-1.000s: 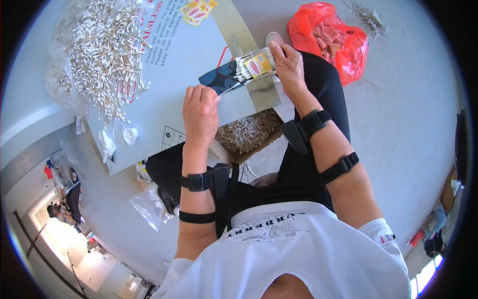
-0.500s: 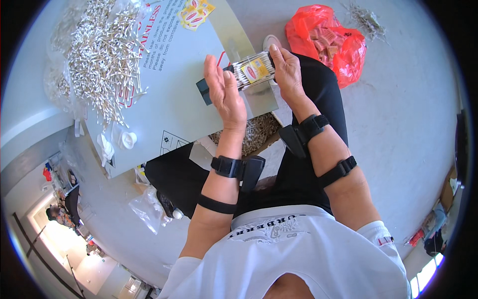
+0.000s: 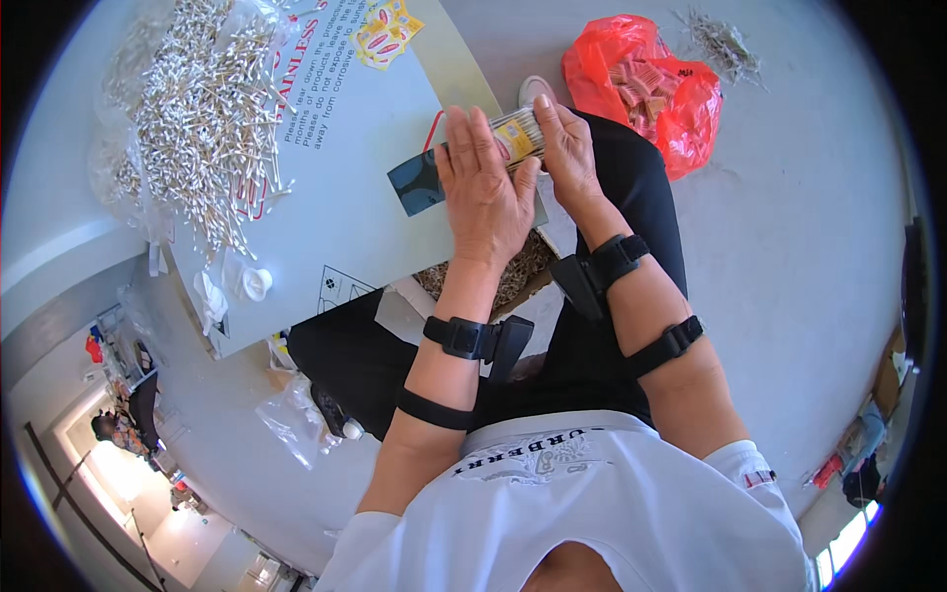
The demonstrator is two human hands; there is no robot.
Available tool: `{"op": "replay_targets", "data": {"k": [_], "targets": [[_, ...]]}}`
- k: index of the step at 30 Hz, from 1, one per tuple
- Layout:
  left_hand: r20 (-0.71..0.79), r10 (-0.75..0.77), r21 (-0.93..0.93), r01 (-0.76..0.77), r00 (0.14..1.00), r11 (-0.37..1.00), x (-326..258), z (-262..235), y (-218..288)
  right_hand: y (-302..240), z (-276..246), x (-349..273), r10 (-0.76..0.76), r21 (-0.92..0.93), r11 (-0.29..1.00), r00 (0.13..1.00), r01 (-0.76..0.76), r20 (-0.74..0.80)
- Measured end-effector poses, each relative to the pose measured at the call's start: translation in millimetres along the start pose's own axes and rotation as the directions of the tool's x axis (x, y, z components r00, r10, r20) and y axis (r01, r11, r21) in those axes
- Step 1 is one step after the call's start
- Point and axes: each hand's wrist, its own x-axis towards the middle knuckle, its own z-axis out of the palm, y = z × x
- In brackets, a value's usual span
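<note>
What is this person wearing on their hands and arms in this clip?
Both hands are bare: no gloves on the left hand or the right hand. Each forearm carries two black straps. The left wrist strap holds a small black box-shaped unit, with a plain band higher up. The right wrist strap has a similar black unit, and a second band above it. Short white sleeves cover the upper arms.

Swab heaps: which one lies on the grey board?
The big white heap of swabs at far left lies on the grey board; the small heap beyond the red bag lies on the floor.
</note>
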Motion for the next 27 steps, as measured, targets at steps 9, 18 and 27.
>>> {"op": "replay_targets", "data": {"k": [9,18,27], "targets": [[-0.120,-0.149,-0.529,0.064,0.981,0.846,4.9,-7.8,-15.6,-7.7,-6.5,-2.7,0.278,0.107,0.954,0.960,-0.280,0.029],[0.023,-0.056,0.164,0.051,0.998,0.985,-8.7,-7.7,-18.2,1.4,-3.5,1.2,0.071,-0.147,0.986,0.997,-0.076,-0.039],[0.019,-0.084,0.164,0.080,0.996,0.983,-9.4,-9.6,-18.4,-13.7,-12.7,4.5,0.442,0.201,0.858,0.879,-0.472,0.180]]}}
